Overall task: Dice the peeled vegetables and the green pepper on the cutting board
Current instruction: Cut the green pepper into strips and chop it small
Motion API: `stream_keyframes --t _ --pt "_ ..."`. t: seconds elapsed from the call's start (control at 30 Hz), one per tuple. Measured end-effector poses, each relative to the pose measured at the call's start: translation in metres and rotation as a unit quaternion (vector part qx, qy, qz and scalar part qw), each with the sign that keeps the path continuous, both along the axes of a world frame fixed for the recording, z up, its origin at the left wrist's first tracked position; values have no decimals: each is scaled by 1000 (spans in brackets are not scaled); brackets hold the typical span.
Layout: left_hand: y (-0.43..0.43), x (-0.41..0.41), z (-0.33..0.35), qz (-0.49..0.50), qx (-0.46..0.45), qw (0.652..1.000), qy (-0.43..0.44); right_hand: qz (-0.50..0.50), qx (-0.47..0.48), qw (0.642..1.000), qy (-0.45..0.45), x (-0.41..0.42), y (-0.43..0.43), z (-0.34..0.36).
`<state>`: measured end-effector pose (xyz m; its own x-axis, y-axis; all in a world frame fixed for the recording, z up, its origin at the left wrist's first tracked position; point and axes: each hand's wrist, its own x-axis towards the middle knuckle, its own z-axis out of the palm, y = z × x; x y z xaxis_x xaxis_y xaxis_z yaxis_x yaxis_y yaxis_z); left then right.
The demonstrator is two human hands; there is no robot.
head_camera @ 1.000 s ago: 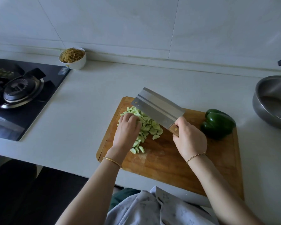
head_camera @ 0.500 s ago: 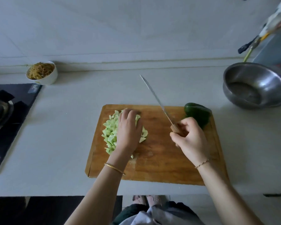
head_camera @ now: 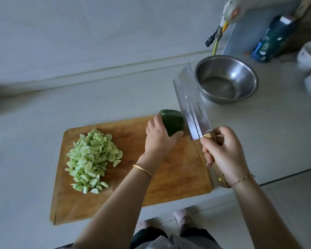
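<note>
though uncut, dark green pepper [head_camera: 172, 121] (glossy)

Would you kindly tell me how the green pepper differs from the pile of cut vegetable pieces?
The green pepper is whole; the pile is cut into small pieces. The pepper is dark, glossy green; the pile is pale green. The left hand holds the pepper at the board's far right; the pile lies untouched on the left. Both sit on the cutting board.

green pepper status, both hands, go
Left hand grips whole dark green pepper on wooden cutting board. Right hand holds steel cleaver beside it. Pale green diced pile apart.
</note>
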<state>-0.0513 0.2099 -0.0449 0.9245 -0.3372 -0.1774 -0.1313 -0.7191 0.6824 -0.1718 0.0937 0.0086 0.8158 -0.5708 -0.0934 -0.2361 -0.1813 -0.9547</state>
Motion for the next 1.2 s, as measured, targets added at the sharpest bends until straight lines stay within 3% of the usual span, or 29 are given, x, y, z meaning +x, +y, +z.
stream_keyframes --t 0.1,0.2,0.23,0.3,0.4,0.63,0.77,0.87,1.0,1.2 --pt "-31 -3 -5 10 87 995 -36 17 -10 1000 5 4 -23 2" --pt "-47 -1 -10 73 96 992 -43 55 -23 998 8 11 -46 3" --pt "-48 1 -9 103 74 991 -31 68 -22 997 7 13 -53 3" --pt "-44 3 -3 185 -54 981 24 94 -19 995 5 20 -65 2" --pt "-28 4 4 311 -250 904 153 123 1 992 2 30 -73 -2" --pt "-5 -2 7 393 -386 750 366 193 -5 981 -6 44 -66 -12" --pt "-6 -3 3 387 -396 706 442 215 -8 976 -18 46 -64 -13" --pt "-7 -5 2 375 -362 707 478 240 -40 970 -21 45 -62 -15" --pt "-10 -7 -1 369 -308 740 471 271 -101 957 -2 47 -59 -23" --pt "-6 -5 2 381 -127 869 288 323 -206 922 51 52 -53 -35"
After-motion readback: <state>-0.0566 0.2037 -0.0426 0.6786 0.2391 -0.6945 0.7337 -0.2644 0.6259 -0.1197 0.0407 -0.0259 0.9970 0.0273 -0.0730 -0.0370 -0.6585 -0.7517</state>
